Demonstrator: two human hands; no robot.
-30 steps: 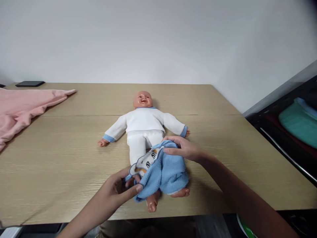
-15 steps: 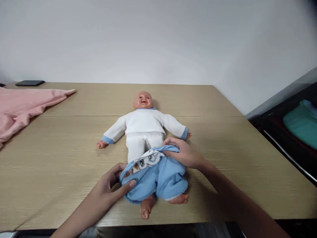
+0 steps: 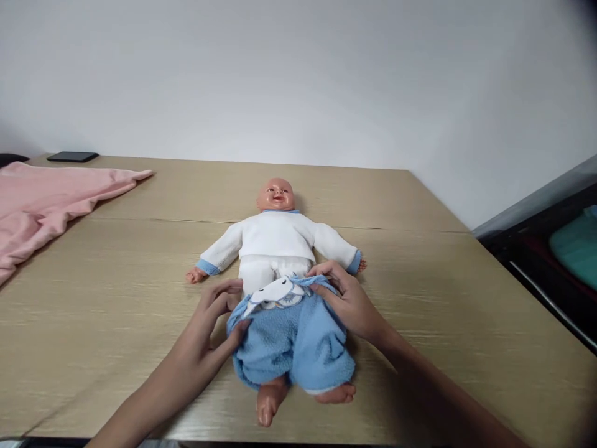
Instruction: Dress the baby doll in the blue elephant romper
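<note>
A baby doll (image 3: 276, 236) in a white top with blue cuffs lies on its back, head away from me, its feet toward the near table edge. Blue fleece pants (image 3: 298, 342) cover its lower legs, and their waistband with a white cartoon patch sits at thigh level. My left hand (image 3: 217, 326) has its thumb on the waistband at the left side, fingers curved around the edge. On the right, my right hand (image 3: 347, 298) pinches the bunched waistband between thumb and fingers. Both doll feet stick out of the leg openings.
A pink cloth (image 3: 69, 199) lies rumpled on the left of the wooden table (image 3: 448, 298). Behind it is a flat black device (image 3: 73, 157), near the wall. Beyond the table's right edge there is something teal (image 3: 576, 249) on a dark object.
The left side of the waistband has moved up the doll's legs, and my left hand has risen with it. The view has shifted slightly.
</note>
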